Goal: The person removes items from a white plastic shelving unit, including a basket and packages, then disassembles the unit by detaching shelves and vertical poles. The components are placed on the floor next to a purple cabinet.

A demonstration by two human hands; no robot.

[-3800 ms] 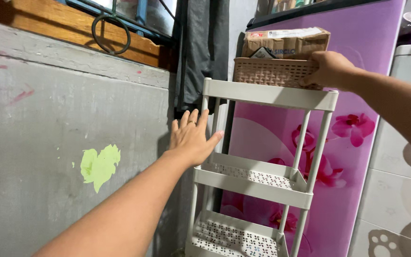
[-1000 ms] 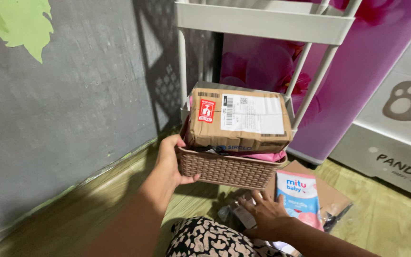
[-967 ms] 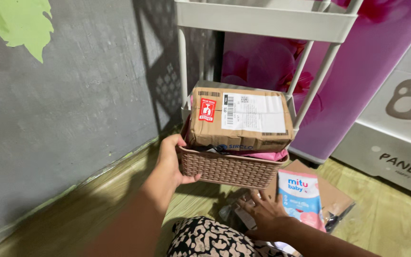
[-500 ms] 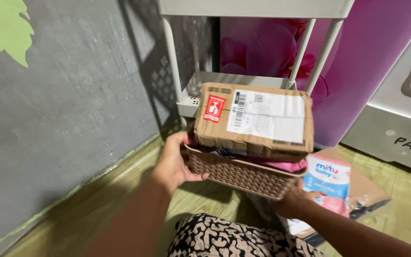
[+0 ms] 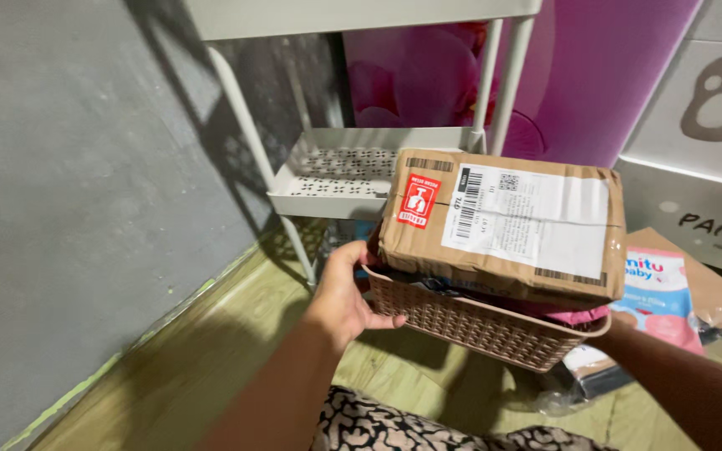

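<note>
A brown woven plastic basket (image 5: 478, 324) hangs above the floor, tilted down to the right. My left hand (image 5: 346, 292) grips its left end. My right hand is hidden behind the basket's right end; only the forearm (image 5: 678, 380) shows, reaching under that end. On top of the basket lies a brown cardboard parcel (image 5: 503, 221) with a white label and a red sticker. Dark and pink soft items show beneath the parcel inside the basket.
A grey tiered shelf rack (image 5: 327, 179) stands against the grey wall (image 5: 60, 209), its perforated lower tray just behind the basket. A purple flowered cabinet (image 5: 595, 75) is behind. A blue and pink packet (image 5: 658, 292) and flat cardboard lie on the wooden floor at right.
The basket with the parcel has come away from the rack toward me and to the right. My right hand left the packets on the floor and went to the basket's right end.
</note>
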